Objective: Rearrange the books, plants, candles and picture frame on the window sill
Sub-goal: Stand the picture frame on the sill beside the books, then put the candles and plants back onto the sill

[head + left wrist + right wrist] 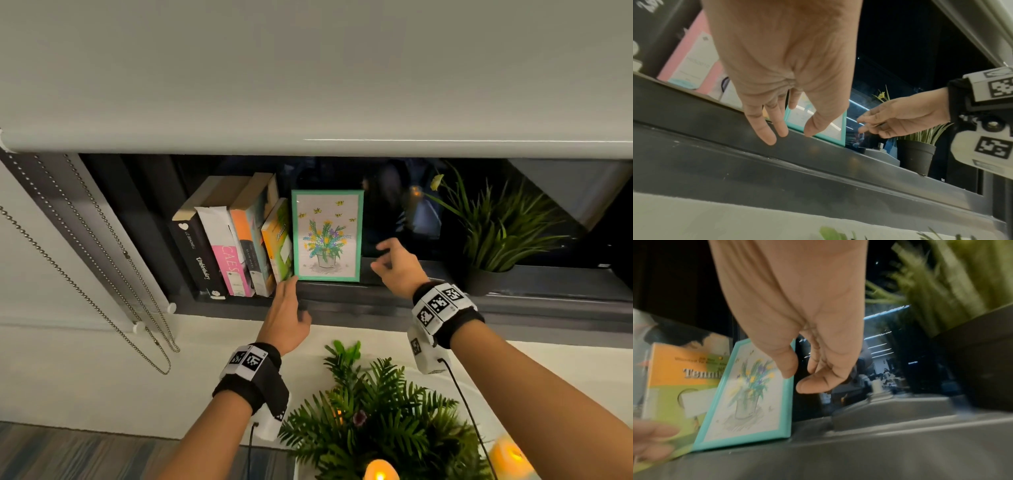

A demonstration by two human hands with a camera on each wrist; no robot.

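A teal picture frame [327, 235] with a flower drawing stands upright on the dark window sill [376, 298], next to a leaning row of several books [236, 240]. My left hand [286, 308] reaches with straight fingers to the frame's lower left corner [795, 123] and holds nothing. My right hand [394, 262] hovers just right of the frame [748, 394], fingers loosely spread, empty. A grassy plant in a black pot [493, 233] stands on the sill at the right. A fern plant [376, 418] and two lit candles [380, 472] sit below, near me.
A roller blind [308, 85] hangs low over the window, with bead chains [102, 274] at the left. The dark glass [394, 205] behind the sill reflects the room. Bare sill lies between the frame and the black pot [914, 155].
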